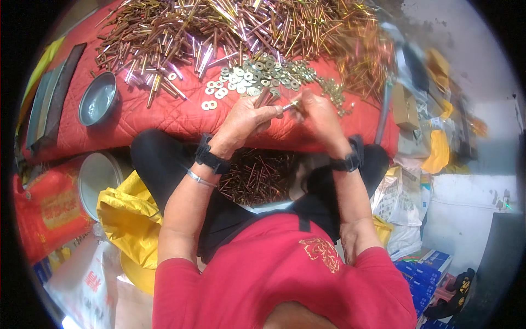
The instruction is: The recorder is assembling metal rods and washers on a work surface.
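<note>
My left hand (241,123) is closed around several metal rods (267,97), which look like bolts. One bolt (289,106) points right from between its thumb and fingers. At that bolt's end, my right hand (323,120) pinches a small brass-coloured piece (296,103); blur hides its exact kind. Just beyond both hands, flat round washers (249,78) lie on a red quilted cloth (181,120). Small brass-coloured pieces (331,90), which look like nuts, are heaped to their right. Farther back spreads a large pile of coppery, purple-tinged rods (164,41).
A grey metal bowl (98,98) stands on the cloth's left. More rods (255,175) lie below its near edge, between my legs. A round pale container (98,181) and a yellow bag (131,214) are at left. Blue boxes (424,274) and a cardboard box (404,107) stand at right.
</note>
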The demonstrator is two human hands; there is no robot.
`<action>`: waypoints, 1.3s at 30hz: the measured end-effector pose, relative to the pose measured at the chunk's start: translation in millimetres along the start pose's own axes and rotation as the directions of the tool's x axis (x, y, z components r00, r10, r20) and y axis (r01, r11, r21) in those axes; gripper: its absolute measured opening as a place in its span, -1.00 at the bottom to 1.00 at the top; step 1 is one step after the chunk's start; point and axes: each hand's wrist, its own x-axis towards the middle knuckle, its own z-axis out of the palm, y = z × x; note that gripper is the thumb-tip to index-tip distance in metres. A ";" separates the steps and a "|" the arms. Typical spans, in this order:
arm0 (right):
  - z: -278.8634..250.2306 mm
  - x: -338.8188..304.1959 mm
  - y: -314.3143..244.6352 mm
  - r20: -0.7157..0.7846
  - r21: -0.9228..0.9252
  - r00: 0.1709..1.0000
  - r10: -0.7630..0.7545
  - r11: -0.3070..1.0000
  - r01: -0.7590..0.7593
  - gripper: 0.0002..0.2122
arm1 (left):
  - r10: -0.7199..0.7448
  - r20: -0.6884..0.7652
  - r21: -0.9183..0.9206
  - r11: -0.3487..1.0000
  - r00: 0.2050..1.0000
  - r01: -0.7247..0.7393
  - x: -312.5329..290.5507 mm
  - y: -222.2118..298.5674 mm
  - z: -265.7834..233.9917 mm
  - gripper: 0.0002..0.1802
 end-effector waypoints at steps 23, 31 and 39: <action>7.0 8.8 13.1 -0.156 -0.121 0.949 -0.274 0.959 0.257 -0.84 | -0.022 0.007 -0.026 0.999 1.000 0.023 2.1 2.6 0.7 -0.82; 19.8 4.5 6.4 -0.175 0.045 0.950 -0.259 0.962 0.271 -0.82 | -0.058 0.046 -0.156 0.986 0.997 0.065 0.1 3.7 0.8 -0.84; 0.2 9.0 11.9 0.037 -0.203 0.996 -0.082 0.975 0.087 -0.75 | -0.038 0.062 -0.096 0.994 0.997 0.044 0.0 0.7 -1.2 -0.82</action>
